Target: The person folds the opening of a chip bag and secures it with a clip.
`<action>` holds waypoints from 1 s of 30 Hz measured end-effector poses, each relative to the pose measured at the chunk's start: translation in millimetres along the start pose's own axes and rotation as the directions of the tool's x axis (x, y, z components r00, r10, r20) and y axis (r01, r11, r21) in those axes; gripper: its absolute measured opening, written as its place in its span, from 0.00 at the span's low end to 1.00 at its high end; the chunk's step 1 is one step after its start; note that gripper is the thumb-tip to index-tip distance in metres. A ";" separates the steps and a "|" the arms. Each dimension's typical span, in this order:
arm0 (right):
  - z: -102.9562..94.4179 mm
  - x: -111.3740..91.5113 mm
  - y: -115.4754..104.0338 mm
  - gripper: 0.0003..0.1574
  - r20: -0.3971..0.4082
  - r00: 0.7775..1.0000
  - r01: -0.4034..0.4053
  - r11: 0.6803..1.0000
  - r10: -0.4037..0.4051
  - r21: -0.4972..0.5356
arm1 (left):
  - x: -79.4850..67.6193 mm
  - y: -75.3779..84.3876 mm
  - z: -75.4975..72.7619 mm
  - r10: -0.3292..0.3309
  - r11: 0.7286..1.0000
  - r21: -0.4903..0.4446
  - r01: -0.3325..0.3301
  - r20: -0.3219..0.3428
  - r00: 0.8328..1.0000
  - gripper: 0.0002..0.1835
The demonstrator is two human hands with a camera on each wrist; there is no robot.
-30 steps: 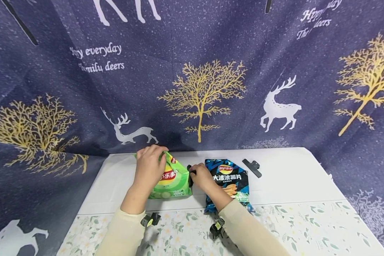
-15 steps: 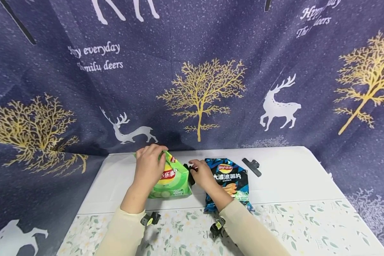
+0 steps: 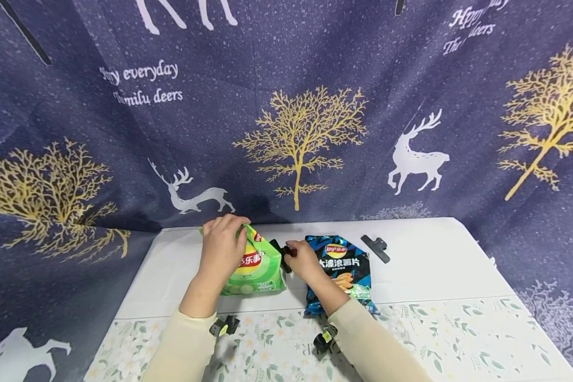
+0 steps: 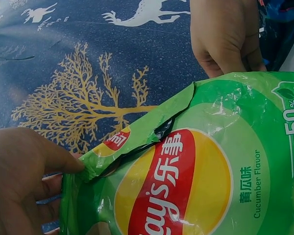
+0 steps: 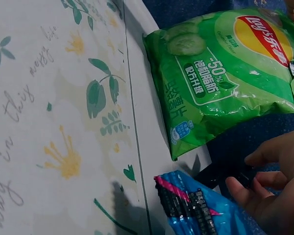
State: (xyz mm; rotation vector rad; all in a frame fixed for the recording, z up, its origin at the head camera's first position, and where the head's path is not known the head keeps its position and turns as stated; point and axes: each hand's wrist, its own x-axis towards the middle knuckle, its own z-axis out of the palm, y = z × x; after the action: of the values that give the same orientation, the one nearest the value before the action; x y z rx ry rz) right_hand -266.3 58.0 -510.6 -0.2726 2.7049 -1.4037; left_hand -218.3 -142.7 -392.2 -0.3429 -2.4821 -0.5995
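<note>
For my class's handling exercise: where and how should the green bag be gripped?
Likely best: pinch the green bag by its folded top, at the left end, coming from the left; the fold looks flat, the body bulges, and a clip is at the right.

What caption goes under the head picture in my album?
Left-hand grip on a glossy green chip bag, right-hand grip on a long black clip.

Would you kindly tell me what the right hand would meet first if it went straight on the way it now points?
Probably the right edge of the green chip bag, the held black clip leading; depth is unclear, so the right hand might pass behind.
</note>
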 end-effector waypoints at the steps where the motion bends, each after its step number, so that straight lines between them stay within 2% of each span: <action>1: -0.7 -0.3 -0.5 0.26 0.003 1.000 -0.003 1.000 0.003 0.008 | 0.1 0.0 0.1 0.001 1.000 -0.002 -0.001 -0.002 1.000 0.09; 7: -1.9 -1.4 -1.9 0.24 0.000 1.000 -0.009 1.000 0.009 0.022 | 0.4 -1.0 0.9 0.012 1.000 0.000 -0.012 -0.012 1.000 0.09; 15: -2.4 -1.8 -0.4 0.23 -0.024 0.998 0.060 0.998 -0.059 0.015 | 0.1 -0.4 -0.6 0.002 1.000 0.004 -0.002 -0.003 1.000 0.09; 22: -3.6 -3.7 0.5 0.24 -0.027 0.998 0.059 0.993 -0.056 0.104 | -0.4 0.3 -1.4 0.000 1.000 0.005 0.000 0.002 1.000 0.09; 30: -5.3 -4.7 -2.6 0.23 -0.060 0.996 0.076 0.987 -0.068 0.142 | -0.4 -0.7 -1.3 0.000 1.000 0.003 0.000 0.000 1.000 0.09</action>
State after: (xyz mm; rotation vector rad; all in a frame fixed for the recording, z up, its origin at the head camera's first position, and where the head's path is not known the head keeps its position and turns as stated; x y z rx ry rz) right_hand -262.2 61.7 -505.5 -0.3292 2.6437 -1.6409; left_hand -217.6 -144.0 -391.7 -0.3411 -2.4827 -0.5958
